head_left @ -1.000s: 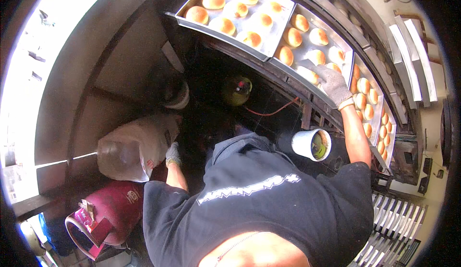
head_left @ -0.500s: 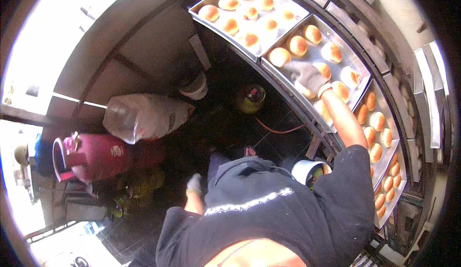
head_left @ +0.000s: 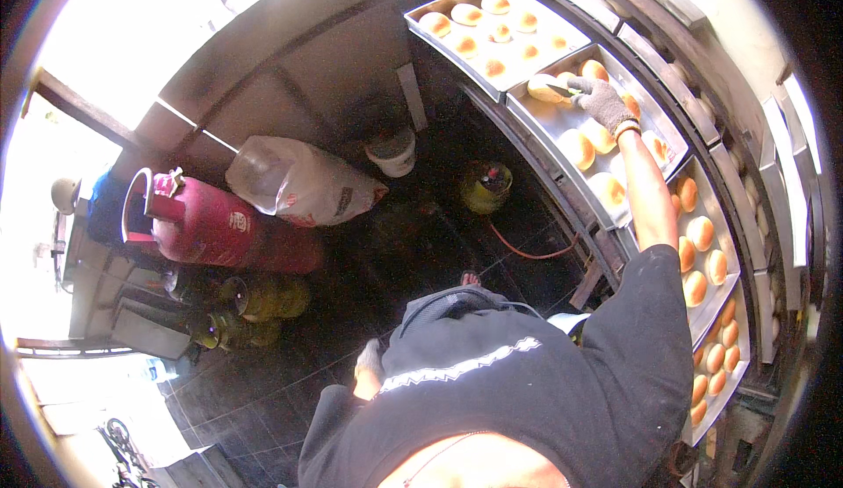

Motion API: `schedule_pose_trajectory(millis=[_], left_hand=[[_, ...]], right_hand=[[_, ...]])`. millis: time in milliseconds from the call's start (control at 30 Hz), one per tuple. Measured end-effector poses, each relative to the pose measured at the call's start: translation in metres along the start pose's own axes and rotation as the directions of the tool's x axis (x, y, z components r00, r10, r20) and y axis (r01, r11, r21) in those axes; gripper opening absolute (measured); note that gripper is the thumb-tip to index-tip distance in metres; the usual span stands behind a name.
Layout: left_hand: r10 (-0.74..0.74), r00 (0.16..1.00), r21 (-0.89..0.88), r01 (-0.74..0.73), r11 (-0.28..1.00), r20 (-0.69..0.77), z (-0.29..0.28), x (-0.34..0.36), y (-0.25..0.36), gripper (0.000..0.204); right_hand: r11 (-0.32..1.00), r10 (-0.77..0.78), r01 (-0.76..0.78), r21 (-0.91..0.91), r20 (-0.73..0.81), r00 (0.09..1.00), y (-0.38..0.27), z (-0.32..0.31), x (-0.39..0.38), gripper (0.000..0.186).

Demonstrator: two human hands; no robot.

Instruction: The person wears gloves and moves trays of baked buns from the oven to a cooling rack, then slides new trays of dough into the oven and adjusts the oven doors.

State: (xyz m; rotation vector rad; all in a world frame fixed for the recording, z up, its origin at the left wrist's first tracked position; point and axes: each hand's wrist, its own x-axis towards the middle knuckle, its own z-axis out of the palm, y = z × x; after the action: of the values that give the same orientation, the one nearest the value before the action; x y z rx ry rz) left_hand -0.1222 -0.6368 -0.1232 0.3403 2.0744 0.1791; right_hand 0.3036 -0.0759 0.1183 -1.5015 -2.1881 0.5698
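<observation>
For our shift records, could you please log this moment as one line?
Right hand: gloved, above tray of buns, grip unclear | Left hand: gloved, beside black shirt | Red cylinder: at left

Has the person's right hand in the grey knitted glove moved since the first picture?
Yes: the grey-gloved right hand has moved leftward along the rectangular silver metal tray beneath it.

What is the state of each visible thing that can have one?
Shallow rectangular metal trays: loaded
Round golden-brown bread buns: apparently baked
Right hand in grey knitted glove: over a tray, grip unclear
Left hand in pale grey glove: lowered, grip unclear
Large white plastic sack: bulging
Magenta metal gas cylinder: valve setting unclear
Thin orange hose: loosely curved
</observation>
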Motion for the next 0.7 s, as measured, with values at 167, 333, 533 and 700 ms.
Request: schedule_pose_trajectory(millis=[167, 333, 533, 700], left_hand=[[0.194, 0.967, -0.46, -0.249, 0.852, -0.163, -0.02, 0.144, -0.028, 0.046], [0.363, 0.917, -0.533, -0.392, 0.75, -0.164, -0.055, 0.157, -0.038, 0.045], [-0.102, 0.991, 0.153, 0.114, 0.982, -0.085, -0.029, 0.105, -0.05, 0.072], [0.085, 0.996, 0.011, -0.084, 0.996, -0.019, 0.015, 0.03, -0.017, 0.057]], right_hand=[[0.992, -0.059, 0.049, -0.114, -0.091, 0.994, -0.033, 0.021, -0.042, 0.04], [0.87, -0.132, 0.045, -0.491, -0.143, 0.981, -0.051, 0.029, -0.114, 0.04], [0.772, -0.069, -0.067, -0.632, -0.188, 0.98, 0.048, 0.013, -0.094, 0.032], [0.785, -0.173, 0.111, -0.61, -0.043, 0.984, 0.107, 0.047, -0.022, 0.026]])
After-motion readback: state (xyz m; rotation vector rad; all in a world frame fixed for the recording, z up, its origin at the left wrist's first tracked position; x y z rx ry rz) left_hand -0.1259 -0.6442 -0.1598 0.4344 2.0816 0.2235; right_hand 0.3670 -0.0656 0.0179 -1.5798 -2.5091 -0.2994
